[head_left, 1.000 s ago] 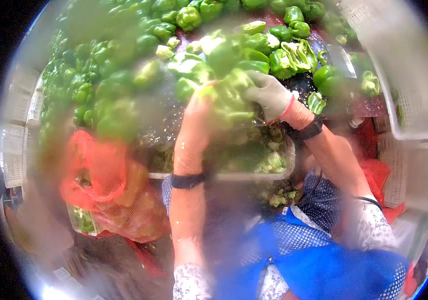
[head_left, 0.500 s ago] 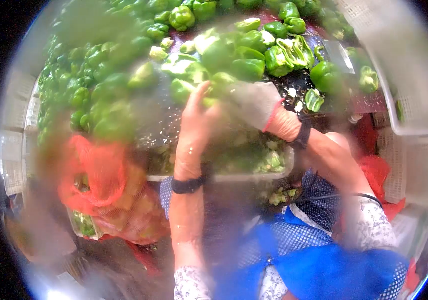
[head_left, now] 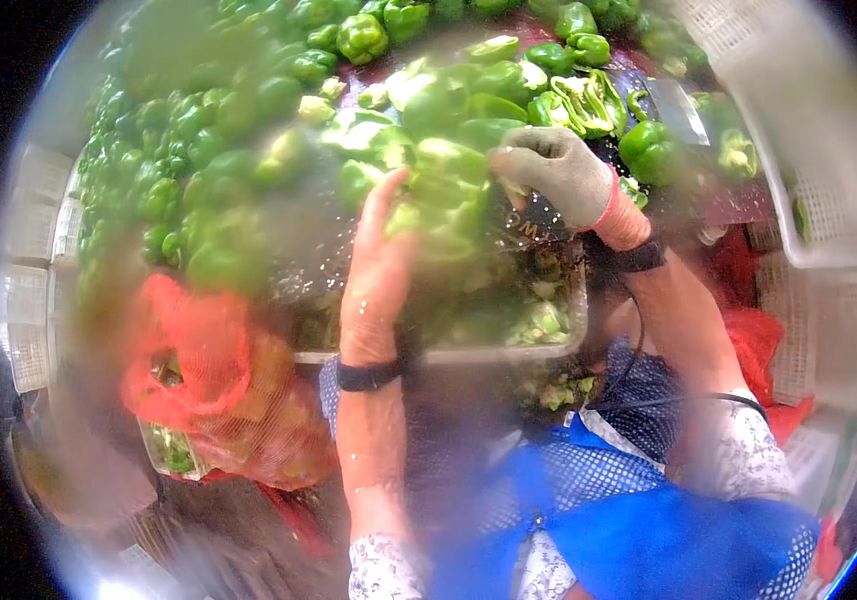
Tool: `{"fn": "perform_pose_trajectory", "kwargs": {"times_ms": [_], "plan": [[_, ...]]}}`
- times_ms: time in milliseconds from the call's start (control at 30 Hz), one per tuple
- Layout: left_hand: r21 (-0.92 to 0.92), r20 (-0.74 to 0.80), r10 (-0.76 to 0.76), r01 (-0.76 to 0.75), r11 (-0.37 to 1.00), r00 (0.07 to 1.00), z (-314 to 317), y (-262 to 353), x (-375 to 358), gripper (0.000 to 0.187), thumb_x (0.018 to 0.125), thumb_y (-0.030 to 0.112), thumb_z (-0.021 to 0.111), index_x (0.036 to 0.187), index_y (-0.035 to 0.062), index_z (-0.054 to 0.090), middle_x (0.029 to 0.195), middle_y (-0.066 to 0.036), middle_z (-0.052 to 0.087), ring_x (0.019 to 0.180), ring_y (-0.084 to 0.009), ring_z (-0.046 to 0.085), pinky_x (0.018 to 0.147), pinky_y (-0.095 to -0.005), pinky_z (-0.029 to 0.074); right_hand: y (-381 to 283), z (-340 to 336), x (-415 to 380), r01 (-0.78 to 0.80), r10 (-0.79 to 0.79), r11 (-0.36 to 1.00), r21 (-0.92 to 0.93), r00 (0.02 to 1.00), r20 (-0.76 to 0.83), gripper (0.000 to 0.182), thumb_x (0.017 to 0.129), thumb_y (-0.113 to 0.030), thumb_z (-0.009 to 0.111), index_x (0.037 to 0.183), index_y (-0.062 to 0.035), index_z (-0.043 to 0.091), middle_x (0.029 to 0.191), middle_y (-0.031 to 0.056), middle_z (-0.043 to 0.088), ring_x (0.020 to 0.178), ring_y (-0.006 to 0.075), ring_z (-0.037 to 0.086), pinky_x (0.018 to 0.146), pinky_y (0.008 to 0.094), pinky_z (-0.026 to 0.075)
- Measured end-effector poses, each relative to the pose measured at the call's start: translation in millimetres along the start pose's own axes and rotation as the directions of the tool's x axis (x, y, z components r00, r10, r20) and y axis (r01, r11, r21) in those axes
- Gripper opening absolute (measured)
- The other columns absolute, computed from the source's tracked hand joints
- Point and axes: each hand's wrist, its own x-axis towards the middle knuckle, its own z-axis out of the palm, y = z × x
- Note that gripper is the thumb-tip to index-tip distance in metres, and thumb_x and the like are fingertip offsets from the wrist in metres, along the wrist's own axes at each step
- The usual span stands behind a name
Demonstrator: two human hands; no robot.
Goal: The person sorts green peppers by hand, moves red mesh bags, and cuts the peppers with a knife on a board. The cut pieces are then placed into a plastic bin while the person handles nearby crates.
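My bare left hand [head_left: 381,255] is at the middle, its thumb against a pale-edged green bell pepper [head_left: 453,185] that looks cut open. A smear on the lens blurs this pepper and hides most of the left fingers. To its right, my right hand [head_left: 563,175] wears a grey glove with a red cuff. Its fingers are curled in a pinch, close to the pepper; what they hold is too small or hidden to name. Opened pepper halves [head_left: 588,105] lie just beyond the glove. Below both hands is a tray [head_left: 508,354] with green pepper scraps.
A large heap of whole green peppers [head_left: 163,195] covers the left and far side. A red mesh bag [head_left: 248,420] stands at lower left. White plastic crates [head_left: 823,180] line the right edge, and more crates [head_left: 23,320] stand at the left. Grey smears blur much of the view.
My right hand has pulled away from the pepper, to the right and slightly back, and turned so its curled fingers show. My left hand has stayed almost in place.
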Motion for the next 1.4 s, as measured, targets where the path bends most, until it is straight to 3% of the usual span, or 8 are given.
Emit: {"fn": "perform_pose_trajectory", "kwargs": {"times_ms": [133, 233, 300, 567, 667, 1033, 1300, 1400], "plan": [[0.116, 0.054, -0.021, 0.015, 0.993, 0.998, 4.0, 9.2, -6.8, 0.07, 0.075, -0.009, 0.044, 0.142, 0.0079, 0.031, 0.127, -0.011, 0.047, 0.092, -0.007, 0.051, 0.071, -0.0153, 0.043, 14.3, -16.1, 7.5, 0.214, -0.23, 0.658, -0.722, 0.97, 0.078, 0.021, 0.084, -0.016, 0.063, 0.096, 0.0013, 0.061, 0.098, 0.0067, 0.062, 0.087, 0.0121, 0.058, 0.078, 0.0277, 0.048], [0.296, 0.15, 0.028, -0.072, 0.952, 0.988, 10.6, 10.5, -3.8, 0.072, 0.074, -0.01, 0.044, 0.142, 0.0079, 0.028, 0.124, -0.011, 0.049, 0.098, -0.0073, 0.048, 0.079, -0.0177, 0.042, 22.3, -3.7, 7.8, 0.169, -0.157, 0.955, -0.244, 0.985, 0.067, 0.035, 0.083, -0.018, 0.065, 0.113, -0.0006, 0.058, 0.113, 0.0093, 0.059, 0.102, 0.0136, 0.056, 0.089, 0.0296, 0.046], [0.391, 0.194, 0.088, -0.159, 0.906, 0.977, 13.9, 3.7, -0.1, 0.07, 0.076, -0.009, 0.045, 0.141, 0.0076, 0.029, 0.123, -0.011, 0.051, 0.1, -0.0086, 0.049, 0.08, -0.0188, 0.043, 21.2, 1.4, 6.3, 0.21, -0.134, 0.876, -0.434, 0.971, 0.199, 0.046, 0.082, -0.032, 0.063, 0.114, -0.0009, 0.058, 0.106, 0.0177, 0.063, 0.098, 0.0272, 0.062, 0.085, 0.0343, 0.048], [-0.108, 0.028, -0.061, 0.063, 0.992, 0.998, 17.4, 5.0, 0.1, 0.046, 0.087, -0.002, 0.048, 0.133, 0.0042, 0.039, 0.122, -0.008, 0.05, 0.108, -0.0174, 0.054, 0.094, -0.0295, 0.045, 16.2, 6.9, 6.2, -0.141, 0.142, 0.981, -0.137, 0.99, 0.002, 0.029, 0.085, -0.023, 0.061, 0.106, -0.0026, 0.063, 0.095, 0.0096, 0.066, 0.083, 0.0119, 0.06, 0.076, 0.0269, 0.049], [-0.165, 0.035, -0.098, 0.103, 0.981, 0.995, 21.1, 2.5, -3.8, 0.043, 0.09, 0.0, 0.049, 0.132, 0.0036, 0.041, 0.122, -0.008, 0.051, 0.109, -0.0163, 0.052, 0.095, -0.0288, 0.043, 65.0, 6.6, 14.2, 0.463, -0.396, 0.719, -0.517, 0.886, 0.242, 0.032, 0.087, -0.025, 0.059, 0.11, -0.0021, 0.062, 0.101, 0.01, 0.064, 0.088, 0.0125, 0.06, 0.077, 0.0275, 0.049], [-0.226, -0.089, -0.04, 0.019, 0.974, 0.995, 18.4, 9.0, 4.3, 0.045, 0.092, 0.006, 0.051, 0.134, 0.0073, 0.038, 0.123, -0.009, 0.052, 0.107, -0.0194, 0.056, 0.083, -0.036, 0.053, 29.4, 33.3, -3.0, 0.084, -0.107, 0.981, -0.176, 0.986, -0.129, 0.046, 0.08, -0.023, 0.061, 0.117, 0.0035, 0.054, 0.099, 0.0241, 0.063, 0.09, 0.0309, 0.063, 0.08, 0.0349, 0.049], [-0.058, -0.068, -0.124, 0.12, 0.991, 0.99, 2.9, 6.8, 7.1, 0.035, 0.095, 0.025, 0.048, 0.127, 0.0095, 0.044, 0.113, -0.009, 0.06, 0.09, -0.0189, 0.063, 0.058, -0.0319, 0.056, 39.7, -29.5, 5.5, 0.348, -0.453, 0.742, -0.574, 0.89, -0.046, 0.049, 0.083, -0.03, 0.065, 0.12, -0.0003, 0.053, 0.109, 0.0189, 0.06, 0.104, 0.0294, 0.058, 0.091, 0.0348, 0.045], [-0.539, -0.094, -0.295, 0.201, 0.818, 0.951, 8.9, 12.7, 3.6, 0.032, 0.094, 0.025, 0.048, 0.122, 0.0092, 0.049, 0.115, -0.009, 0.06, 0.095, -0.0224, 0.063, 0.067, -0.0345, 0.056, 43.6, -127.1, -8.2, 0.038, -0.423, 0.176, -0.984, 0.905, -0.041, 0.037, 0.081, -0.016, 0.062, 0.116, -0.0051, 0.057, 0.119, 0.0138, 0.057, 0.113, 0.0267, 0.053, 0.096, 0.0342, 0.044]]}}
